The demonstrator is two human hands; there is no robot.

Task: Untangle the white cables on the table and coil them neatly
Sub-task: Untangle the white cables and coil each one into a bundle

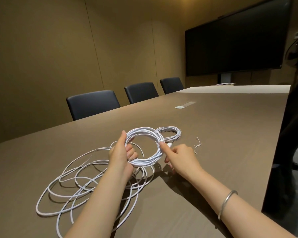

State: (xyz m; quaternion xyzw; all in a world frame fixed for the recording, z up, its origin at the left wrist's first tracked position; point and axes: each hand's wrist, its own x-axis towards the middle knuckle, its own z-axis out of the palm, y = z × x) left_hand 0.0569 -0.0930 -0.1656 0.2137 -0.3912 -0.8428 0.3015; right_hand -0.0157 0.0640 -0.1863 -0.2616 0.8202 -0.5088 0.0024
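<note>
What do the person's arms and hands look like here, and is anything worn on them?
Both forearms are bare, with no sleeves in view. The left hand has no glove, and no ring shows on it. The right hand is also ungloved; a thin silver bangle circles the right forearm. Nails are short and unpainted.

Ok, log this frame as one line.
left hand: grips cable coil | right hand: fingers at coil's edge | loose cable: tangled on table | second coil: done

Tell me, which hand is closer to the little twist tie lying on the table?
Right. The right hand sits just left of the twist tie; the left hand is farther left, gripping the coil.
</note>
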